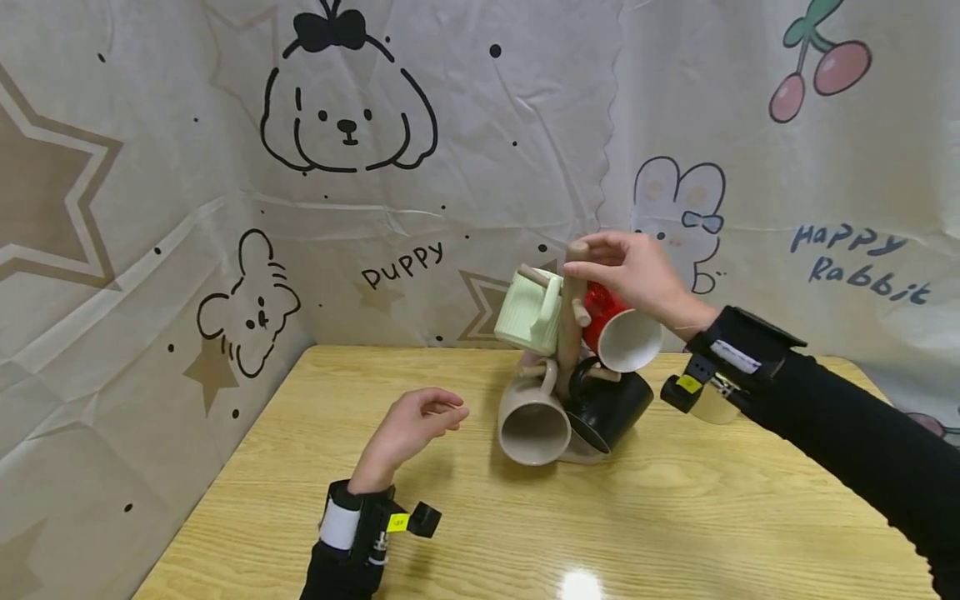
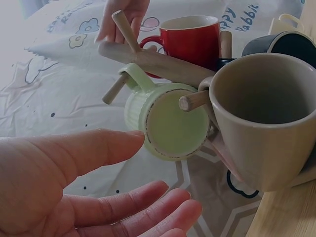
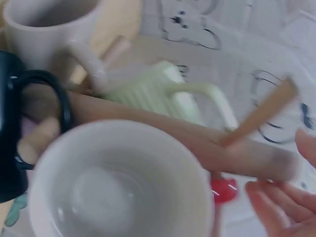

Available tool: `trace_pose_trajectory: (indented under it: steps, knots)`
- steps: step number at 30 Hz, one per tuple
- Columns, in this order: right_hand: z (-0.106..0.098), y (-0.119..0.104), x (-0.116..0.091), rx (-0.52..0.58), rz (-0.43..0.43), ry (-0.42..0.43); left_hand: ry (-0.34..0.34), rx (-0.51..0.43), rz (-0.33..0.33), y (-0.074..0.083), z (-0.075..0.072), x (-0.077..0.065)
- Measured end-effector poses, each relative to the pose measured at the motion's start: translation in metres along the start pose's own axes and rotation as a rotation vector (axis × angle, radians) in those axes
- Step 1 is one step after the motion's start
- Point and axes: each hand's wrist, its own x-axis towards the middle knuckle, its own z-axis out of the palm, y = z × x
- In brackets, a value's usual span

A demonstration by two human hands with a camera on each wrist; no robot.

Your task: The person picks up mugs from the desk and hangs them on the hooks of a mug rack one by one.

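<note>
A wooden mug tree (image 1: 572, 333) stands on the table with mugs hung on its pegs. My right hand (image 1: 626, 271) is at the top of its post, thumb and fingers spread around the tip; blur in the right wrist view hides whether they touch it. Just below that hand hangs a red mug (image 1: 600, 312) with a white inside. A pale green mug (image 1: 531, 312) hangs upper left, a beige mug (image 1: 525, 417) lower left, and a black mug (image 1: 615, 408) lower right. My left hand (image 1: 411, 429) hovers left of the beige mug, fingers loose, holding nothing.
A cream-coloured mug (image 1: 714, 407) stands on the wooden table (image 1: 420, 517) right of the tree, partly covered by my right wrist. Bare pegs such as this one (image 1: 581, 312) stick out from the post. A printed cloth (image 1: 450, 167) hangs behind the table.
</note>
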Motion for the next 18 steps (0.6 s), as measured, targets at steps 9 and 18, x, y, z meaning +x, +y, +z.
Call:
trace_pose_trajectory:
  steps: [9, 18]
  knots:
    - [-0.037, 0.040, -0.056, 0.033, 0.119, 0.072, -0.006, 0.001, -0.004, 0.000, 0.000, 0.000]
    - [-0.009, 0.141, -0.120, 0.234, 0.178, -0.035, -0.015, 0.004, -0.004, 0.002, 0.002, 0.000]
